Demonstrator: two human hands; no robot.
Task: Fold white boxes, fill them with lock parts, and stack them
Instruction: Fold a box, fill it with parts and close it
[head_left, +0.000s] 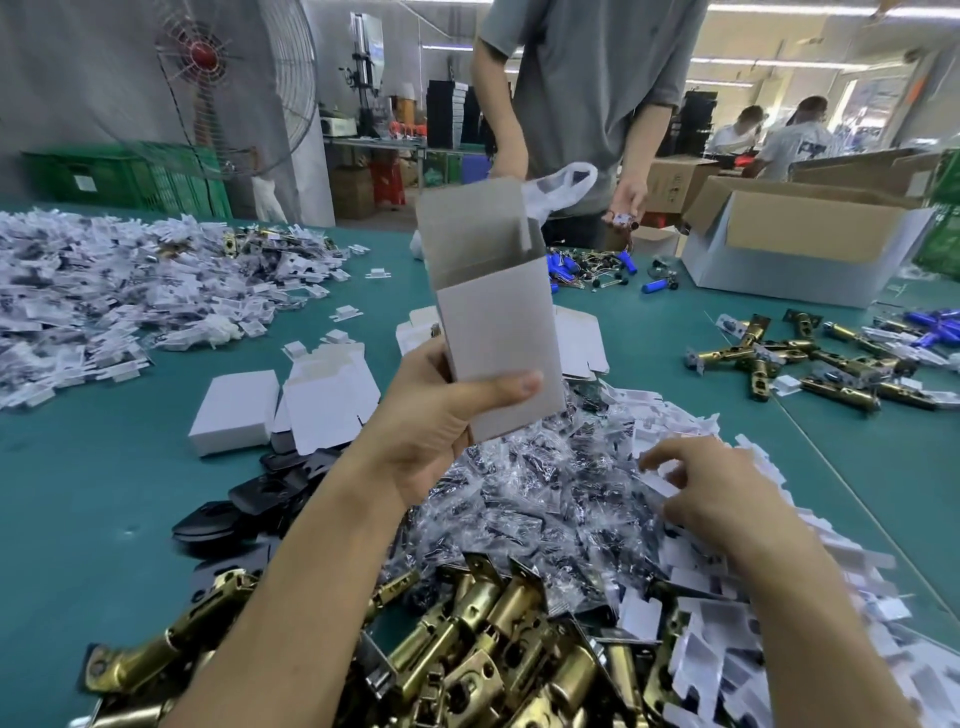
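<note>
Teal table (104, 493); matte white carton (498, 332), left hand (431, 415)

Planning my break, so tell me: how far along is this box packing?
Looks done: one closed box lies on the table. In hand: the left hand holds a folded box, top open, while the right hand reaches into the bagged parts. Left: filling, closing and stacking it; flat boxes lie unfolded.
</note>
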